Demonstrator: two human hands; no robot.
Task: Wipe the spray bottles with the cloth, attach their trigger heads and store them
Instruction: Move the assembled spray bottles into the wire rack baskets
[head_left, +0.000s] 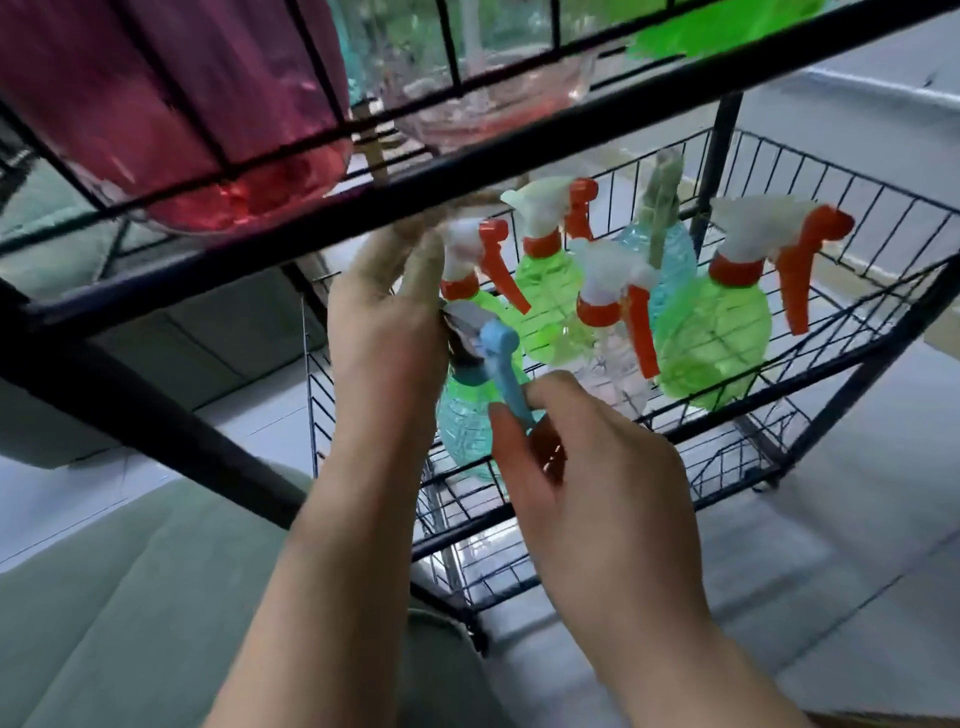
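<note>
Over wire basket (857, 174): left hand (384, 322), right hand (587, 467) hold ribbed bottle (462, 426).

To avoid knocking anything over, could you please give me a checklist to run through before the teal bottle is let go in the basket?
1. Trigger head on teal bottle: ok, blue trigger fitted.
2. Right hand grips it: ok.
3. Left hand grip at its head: cannot tell.
4. Base seated in wire basket: cannot tell.
5. Green bottles nearby standing: ok.
6. Bottle wiped: cannot tell.
</note>
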